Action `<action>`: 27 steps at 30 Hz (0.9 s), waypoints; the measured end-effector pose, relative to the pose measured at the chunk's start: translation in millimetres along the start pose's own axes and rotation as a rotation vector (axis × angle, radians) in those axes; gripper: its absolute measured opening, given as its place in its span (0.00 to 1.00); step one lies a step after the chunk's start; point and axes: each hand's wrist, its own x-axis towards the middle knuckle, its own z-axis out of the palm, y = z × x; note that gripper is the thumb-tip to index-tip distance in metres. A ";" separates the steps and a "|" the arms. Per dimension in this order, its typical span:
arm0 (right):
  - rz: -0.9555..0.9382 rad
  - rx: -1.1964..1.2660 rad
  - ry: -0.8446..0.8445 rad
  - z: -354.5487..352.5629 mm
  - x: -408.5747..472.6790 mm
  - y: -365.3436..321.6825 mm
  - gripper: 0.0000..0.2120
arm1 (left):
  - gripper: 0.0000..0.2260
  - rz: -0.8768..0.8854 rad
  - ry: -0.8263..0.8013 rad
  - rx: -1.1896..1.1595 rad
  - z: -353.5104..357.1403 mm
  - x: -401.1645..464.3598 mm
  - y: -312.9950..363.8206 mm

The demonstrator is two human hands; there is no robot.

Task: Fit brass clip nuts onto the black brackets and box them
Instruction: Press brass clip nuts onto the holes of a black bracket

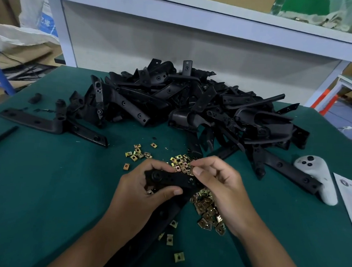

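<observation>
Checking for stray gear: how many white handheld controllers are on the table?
1: a white controller lies at the green table's right side, beside the bracket pile.

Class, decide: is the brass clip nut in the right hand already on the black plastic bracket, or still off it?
Off: the right hand pinches the brass clip nut just above the black plastic bracket gripped by the left hand.

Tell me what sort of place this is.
Probably a small factory assembly bench. A big pile of black brackets sits on a green work mat, loose brass clip nuts lie scattered for fitting, and cardboard boxes stand beside the bench.
</observation>
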 end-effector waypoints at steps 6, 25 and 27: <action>-0.027 -0.050 -0.016 0.8 0.3 0.3 0.04 | 0.18 0.051 -0.004 0.067 0.0 0.0 1.3; -0.012 -0.098 -0.032 -4.1 2.2 6.9 0.16 | 0.15 0.055 0.062 0.026 -1.2 0.7 3.2; -0.016 -0.091 -0.054 -5.1 2.4 5.7 0.17 | 0.15 0.052 0.071 0.003 -1.3 1.6 4.4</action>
